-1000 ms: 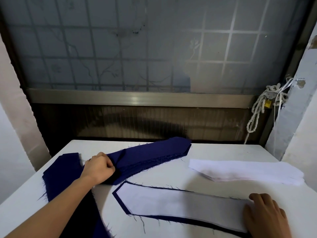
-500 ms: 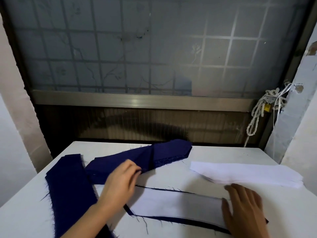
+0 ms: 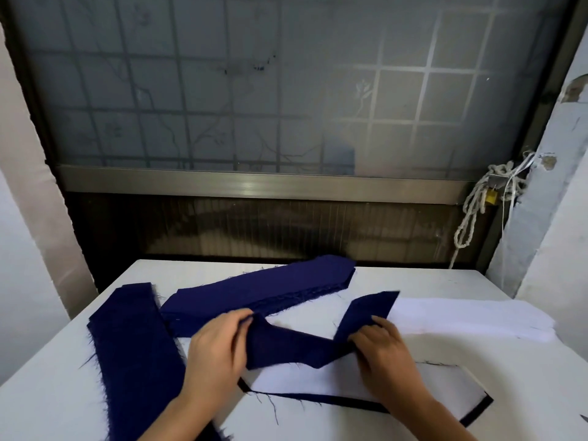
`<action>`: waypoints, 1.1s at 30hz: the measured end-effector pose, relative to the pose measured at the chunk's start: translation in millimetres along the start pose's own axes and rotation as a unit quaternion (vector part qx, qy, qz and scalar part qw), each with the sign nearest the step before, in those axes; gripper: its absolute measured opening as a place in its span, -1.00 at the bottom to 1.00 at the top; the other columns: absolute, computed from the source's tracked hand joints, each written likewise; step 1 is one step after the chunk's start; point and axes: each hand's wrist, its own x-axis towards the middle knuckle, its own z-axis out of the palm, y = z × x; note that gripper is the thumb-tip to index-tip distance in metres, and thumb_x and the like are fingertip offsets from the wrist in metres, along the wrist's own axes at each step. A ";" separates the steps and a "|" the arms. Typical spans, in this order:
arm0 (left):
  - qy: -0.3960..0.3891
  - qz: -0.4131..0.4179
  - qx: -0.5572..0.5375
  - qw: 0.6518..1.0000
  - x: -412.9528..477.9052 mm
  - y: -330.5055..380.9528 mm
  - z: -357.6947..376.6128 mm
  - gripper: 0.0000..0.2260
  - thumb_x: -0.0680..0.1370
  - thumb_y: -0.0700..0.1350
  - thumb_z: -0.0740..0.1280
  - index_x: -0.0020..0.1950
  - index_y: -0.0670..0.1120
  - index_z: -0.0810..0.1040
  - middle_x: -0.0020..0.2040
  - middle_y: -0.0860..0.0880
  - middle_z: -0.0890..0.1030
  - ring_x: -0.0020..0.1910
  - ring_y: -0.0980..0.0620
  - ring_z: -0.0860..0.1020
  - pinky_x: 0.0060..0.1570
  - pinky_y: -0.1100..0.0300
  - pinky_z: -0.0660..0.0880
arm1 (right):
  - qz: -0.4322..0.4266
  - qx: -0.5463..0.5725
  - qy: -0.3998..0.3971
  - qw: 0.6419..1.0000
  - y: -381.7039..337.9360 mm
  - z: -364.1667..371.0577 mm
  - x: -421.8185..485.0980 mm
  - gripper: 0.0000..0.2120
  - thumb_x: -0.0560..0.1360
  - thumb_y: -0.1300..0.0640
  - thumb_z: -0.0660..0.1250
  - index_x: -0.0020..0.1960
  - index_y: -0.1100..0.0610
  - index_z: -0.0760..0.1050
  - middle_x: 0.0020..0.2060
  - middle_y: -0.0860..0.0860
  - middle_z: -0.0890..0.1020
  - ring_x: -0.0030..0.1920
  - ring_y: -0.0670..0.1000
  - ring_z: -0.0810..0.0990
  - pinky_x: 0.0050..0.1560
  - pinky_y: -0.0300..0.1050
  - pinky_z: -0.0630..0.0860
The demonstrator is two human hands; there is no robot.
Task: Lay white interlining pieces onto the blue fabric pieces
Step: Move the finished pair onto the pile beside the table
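So, at the lower left of the frame a blue strip point(image 3: 133, 361) and, beside it, a blue stack point(image 3: 254, 294) lie bare on the table point(image 3: 47, 393). Your left hand point(image 3: 216, 348) and right hand point(image 3: 385, 354) each pinch a sagging blue piece point(image 3: 286, 348), held over the one finished pair point(image 3: 445, 389). Right of centre, the white interlining stack point(image 3: 461, 319) looks barely used; most of the job likely remains.

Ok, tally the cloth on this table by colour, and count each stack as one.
Blue: 4 (left strip, back stack, held piece, front piece under interlining)
White: 2 (laid interlining, right stack)
Total: 6
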 end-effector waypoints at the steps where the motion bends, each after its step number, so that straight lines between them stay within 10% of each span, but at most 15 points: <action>1: 0.005 -0.040 -0.005 0.999 -1.3 -5.7 -0.6 -0.78 0.63 -0.13 0.26 0.05 -0.22 0.65 -0.20 0.05 0.65 -0.29 0.18 0.59 -0.20 0.42 0.48 | 0.010 -0.017 0.007 1.000 13.9 -2.8 -6.2 -0.69 0.14 0.37 0.55 -0.20 0.08 0.64 -0.32 -0.04 0.62 -0.28 0.01 0.62 0.23 0.00 0.48; 9: 0.042 -0.221 -0.059 0.973 -3.5 -24.4 10.1 -0.79 0.55 0.04 0.32 -0.03 -0.07 0.63 -0.47 0.11 0.53 -0.44 0.11 0.54 -0.47 0.39 0.37 | 0.175 -0.030 0.077 0.981 98.1 -49.7 -47.4 -0.80 0.37 0.41 0.44 -0.10 0.17 0.63 -0.26 0.03 0.67 -0.27 0.16 0.62 0.01 0.08 0.45; 15: 0.001 -0.315 -0.007 0.949 -7.0 -32.2 21.5 -0.85 0.49 0.02 0.49 -0.09 -0.05 0.65 -0.35 0.22 0.56 -0.34 0.25 0.56 -0.40 0.34 0.39 | 0.422 0.221 0.105 0.873 95.0 -66.4 -65.8 -0.68 0.45 0.28 0.41 0.01 -0.11 0.47 -0.23 -0.11 0.64 -0.24 -0.02 0.59 -0.26 -0.18 0.43; 33: -0.173 -0.259 0.213 0.926 -17.0 -34.0 27.7 -0.83 0.52 -0.04 0.45 0.02 -0.11 0.65 -0.26 -0.07 0.64 -0.18 -0.12 0.57 -0.19 0.03 0.49 | 0.418 0.041 -0.046 0.907 68.5 -50.6 -82.6 -0.68 0.46 0.25 0.36 0.20 0.09 0.49 -0.09 0.01 0.59 -0.11 0.13 0.53 -0.17 -0.06 0.39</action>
